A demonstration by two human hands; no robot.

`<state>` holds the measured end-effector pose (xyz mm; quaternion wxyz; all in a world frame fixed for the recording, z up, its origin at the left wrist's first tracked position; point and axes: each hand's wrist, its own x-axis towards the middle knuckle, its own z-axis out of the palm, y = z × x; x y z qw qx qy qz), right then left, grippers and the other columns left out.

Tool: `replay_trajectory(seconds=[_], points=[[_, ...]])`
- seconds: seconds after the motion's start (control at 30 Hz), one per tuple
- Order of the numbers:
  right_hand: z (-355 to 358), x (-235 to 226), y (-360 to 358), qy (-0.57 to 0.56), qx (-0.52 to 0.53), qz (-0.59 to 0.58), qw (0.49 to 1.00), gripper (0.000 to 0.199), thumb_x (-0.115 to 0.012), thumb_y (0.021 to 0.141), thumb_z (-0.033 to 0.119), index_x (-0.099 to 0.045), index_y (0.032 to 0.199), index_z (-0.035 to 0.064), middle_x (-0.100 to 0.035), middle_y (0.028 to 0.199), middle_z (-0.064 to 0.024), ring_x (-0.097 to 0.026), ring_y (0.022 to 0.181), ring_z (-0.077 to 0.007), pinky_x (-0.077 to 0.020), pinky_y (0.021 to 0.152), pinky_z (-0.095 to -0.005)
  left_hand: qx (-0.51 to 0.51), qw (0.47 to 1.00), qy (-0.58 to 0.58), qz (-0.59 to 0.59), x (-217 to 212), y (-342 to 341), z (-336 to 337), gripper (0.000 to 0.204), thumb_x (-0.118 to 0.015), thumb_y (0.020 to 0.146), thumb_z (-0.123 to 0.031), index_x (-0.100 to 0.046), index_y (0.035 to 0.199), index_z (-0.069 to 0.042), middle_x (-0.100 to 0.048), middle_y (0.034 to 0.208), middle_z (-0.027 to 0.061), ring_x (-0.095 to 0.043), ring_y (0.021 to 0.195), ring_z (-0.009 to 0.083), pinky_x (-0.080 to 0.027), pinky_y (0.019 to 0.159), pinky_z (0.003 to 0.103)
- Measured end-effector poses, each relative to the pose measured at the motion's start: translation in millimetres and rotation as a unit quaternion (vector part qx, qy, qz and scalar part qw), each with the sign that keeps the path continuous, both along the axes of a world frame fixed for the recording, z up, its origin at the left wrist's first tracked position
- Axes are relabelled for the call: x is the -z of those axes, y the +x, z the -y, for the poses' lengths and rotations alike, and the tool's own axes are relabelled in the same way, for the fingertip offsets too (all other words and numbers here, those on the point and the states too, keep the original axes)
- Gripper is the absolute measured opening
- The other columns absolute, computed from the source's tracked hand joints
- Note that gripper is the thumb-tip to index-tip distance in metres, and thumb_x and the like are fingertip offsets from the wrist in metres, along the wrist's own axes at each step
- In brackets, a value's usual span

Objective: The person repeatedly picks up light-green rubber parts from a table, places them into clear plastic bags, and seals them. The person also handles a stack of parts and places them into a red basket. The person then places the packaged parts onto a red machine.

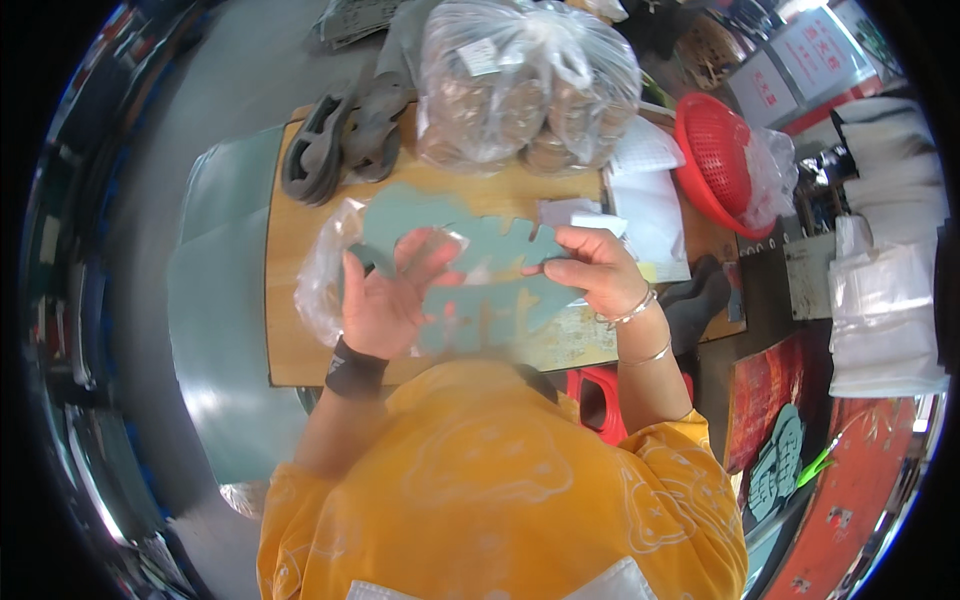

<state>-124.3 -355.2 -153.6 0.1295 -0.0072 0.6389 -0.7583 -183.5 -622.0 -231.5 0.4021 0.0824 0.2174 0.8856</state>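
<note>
A pale green flat cut-out piece (490, 245), with rounded edges and slots like a shoe part, is held up over the wooden table. My right hand (605, 275) pinches its right end between thumb and fingers. At its left side is my left hand (385, 300), palm up with fingers spread and blurred by motion; it grips nothing that I can see. More green slotted shape (490, 315) shows just below, too smeared to tell whether it is a separate piece. A crumpled clear plastic bag (325, 280) lies beside my left hand.
Dark grey sole-shaped pieces (318, 150) stand at the table's (285, 340) far left. Behind is a large clear bag of brown items (530, 95). A red basket (710, 165) and white papers (645, 215) lie right. Green sheeting (225, 310) hangs along the left edge.
</note>
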Motion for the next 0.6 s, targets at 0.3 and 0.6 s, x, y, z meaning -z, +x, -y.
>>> replay_trajectory(seconds=[0.3, 0.6], points=[[79, 56, -45, -0.006, -0.055, 0.017, 0.998, 0.038, -0.056, 0.087, 0.009, -0.053, 0.123, -0.0057, -0.065, 0.107, -0.0078, -0.058, 0.097, -0.0107, -0.0452, 0.085, -0.0252, -0.189, 0.962, -0.197, 0.015, 25, -16, 105, 0.032, -0.045, 0.097, -0.017, -0.050, 0.124, -0.001, -0.063, 0.108, 0.0124, -0.062, 0.090, 0.0239, -0.052, 0.081, 0.036], [132, 213, -61, 0.234, 0.080, 0.189, 0.950, 0.045, -0.061, 0.080, 0.006, -0.055, 0.124, 0.0022, -0.061, 0.120, -0.0103, -0.058, 0.107, -0.0189, -0.0482, 0.084, -0.0305, -0.140, 0.823, -0.537, -0.121, 173, -46, 139, 0.036, -0.051, 0.091, -0.003, -0.051, 0.126, 0.003, -0.065, 0.099, 0.0107, -0.064, 0.080, 0.0147, -0.053, 0.069, 0.027]])
